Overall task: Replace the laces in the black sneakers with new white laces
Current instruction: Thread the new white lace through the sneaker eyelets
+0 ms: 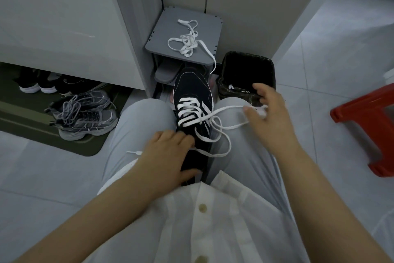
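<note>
A black sneaker (193, 92) with white side stripes lies between my knees, toe pointing away. A white lace (188, 111) is threaded through its eyelets, and its loose ends loop over my right thigh. My left hand (168, 156) grips the heel end of the sneaker, fingers over the collar and thumb at the back. My right hand (269, 113) pinches one lace end out to the right, pulled taut from the top eyelets. Another white lace (187, 44) lies tangled on the grey shoe rack (160, 34) ahead.
A black bin (247, 64) with a liner stands right of the rack. Grey slippers (166, 70) sit on the rack's lower shelf. Grey sneakers (85, 117) and other shoes lie on a dark mat at left. A red stool (366, 122) stands at right.
</note>
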`<state>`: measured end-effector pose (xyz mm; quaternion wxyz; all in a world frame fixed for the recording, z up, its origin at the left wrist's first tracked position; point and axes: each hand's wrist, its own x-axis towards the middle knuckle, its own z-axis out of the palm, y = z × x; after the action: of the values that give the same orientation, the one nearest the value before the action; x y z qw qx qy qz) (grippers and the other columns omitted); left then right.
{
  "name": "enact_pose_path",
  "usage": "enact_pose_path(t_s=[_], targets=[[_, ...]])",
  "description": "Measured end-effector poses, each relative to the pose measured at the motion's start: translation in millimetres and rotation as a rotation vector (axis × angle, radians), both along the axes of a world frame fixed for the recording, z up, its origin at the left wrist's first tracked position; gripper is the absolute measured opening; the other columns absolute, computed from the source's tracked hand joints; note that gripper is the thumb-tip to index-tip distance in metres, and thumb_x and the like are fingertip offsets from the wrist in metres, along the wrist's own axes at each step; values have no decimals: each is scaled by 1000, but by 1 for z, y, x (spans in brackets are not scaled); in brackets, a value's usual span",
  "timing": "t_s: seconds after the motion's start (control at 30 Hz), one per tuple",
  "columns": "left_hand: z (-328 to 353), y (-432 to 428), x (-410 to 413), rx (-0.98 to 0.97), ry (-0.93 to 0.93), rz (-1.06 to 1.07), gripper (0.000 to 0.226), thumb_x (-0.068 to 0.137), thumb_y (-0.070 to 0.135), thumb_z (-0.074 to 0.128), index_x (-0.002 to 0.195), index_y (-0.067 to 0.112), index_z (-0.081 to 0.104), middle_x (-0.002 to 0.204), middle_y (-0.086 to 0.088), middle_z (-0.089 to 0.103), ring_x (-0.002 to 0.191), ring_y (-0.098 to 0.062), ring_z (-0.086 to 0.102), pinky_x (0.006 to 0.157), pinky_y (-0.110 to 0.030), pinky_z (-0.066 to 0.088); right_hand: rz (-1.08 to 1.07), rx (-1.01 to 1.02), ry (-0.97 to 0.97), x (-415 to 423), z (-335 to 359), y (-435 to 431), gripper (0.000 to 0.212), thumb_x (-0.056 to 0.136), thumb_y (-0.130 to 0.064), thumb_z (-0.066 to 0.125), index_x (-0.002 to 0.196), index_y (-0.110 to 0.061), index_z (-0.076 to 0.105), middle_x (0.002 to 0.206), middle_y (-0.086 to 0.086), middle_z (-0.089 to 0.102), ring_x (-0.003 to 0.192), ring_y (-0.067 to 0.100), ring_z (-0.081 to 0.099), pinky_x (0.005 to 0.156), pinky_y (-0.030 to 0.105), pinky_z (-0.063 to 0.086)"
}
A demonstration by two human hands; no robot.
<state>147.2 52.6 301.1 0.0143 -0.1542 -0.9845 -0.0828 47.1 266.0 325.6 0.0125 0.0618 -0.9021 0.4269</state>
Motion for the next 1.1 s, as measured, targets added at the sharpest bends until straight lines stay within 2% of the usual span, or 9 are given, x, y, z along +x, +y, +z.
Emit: enact_pose_path(t_s=[0.13,0.23,0.37,0.57,0.67,0.8,0.9,1.0,1.1], targets=[[-19,1,4,-102,21,-170,43,46,51,80,78,26,68,71,9,62,68,-15,60,71,-26,32,229,349,213,15,-20,-20,11,74,-28,71,84,-24,72,100,-1,61,101,26,48,89,29,28],[-14,-11,-1,13,-68,-316,17,57,41,70,69,28,71,65,10,59,53,-8,57,51,-16,42,247,479,172,14,-24,-34,16,78,-36,69,85,-22,73,89,-1,65,95,29,50,85,35,32],[15,-45,-13,479,-231,-189,21,76,30,60,81,16,75,76,8,62,72,0,56,64,-5,41,261,683,60,3,-19,-49,26,88,-42,55,99,-24,70,98,2,61,102,24,43,84,32,28],[54,-82,-34,1006,95,663,25,92,11,51,77,31,58,74,10,62,70,1,55,65,-3,41,218,115,-62,4,-3,-23,12,90,-18,59,90,-16,70,83,-2,68,74,8,58,69,13,41],[49,-87,-46,1628,103,861,23,99,13,37,82,19,51,87,0,68,94,-16,65,84,-23,52,329,117,-106,16,3,-21,14,89,-13,60,94,-18,72,82,-8,70,70,-4,59,70,5,42],[52,-81,-59,2251,33,886,20,94,10,38,75,14,42,56,3,53,49,-8,47,53,-18,44,279,147,-165,29,0,-27,16,89,-19,61,102,-20,70,93,-9,69,85,0,58,83,13,44],[55,-61,-62,1507,59,687,6,81,22,47,78,24,51,65,9,46,54,-1,38,53,-12,33,274,275,-148,31,-5,-30,17,91,-26,56,102,-24,69,99,-8,70,94,10,62,84,30,49],[34,-33,-54,520,114,229,22,74,46,54,86,32,66,108,5,53,101,-4,47,92,-25,33,296,286,-118,30,-13,-38,18,91,-26,56,102,-23,69,103,-4,68,96,15,61,84,34,49],[14,-9,-43,225,94,-83,34,71,49,51,95,31,65,115,0,60,110,-23,45,93,-38,25,308,233,-60,28,-17,-45,17,89,-22,58,101,-19,70,102,2,67,93,19,61,81,31,47]])
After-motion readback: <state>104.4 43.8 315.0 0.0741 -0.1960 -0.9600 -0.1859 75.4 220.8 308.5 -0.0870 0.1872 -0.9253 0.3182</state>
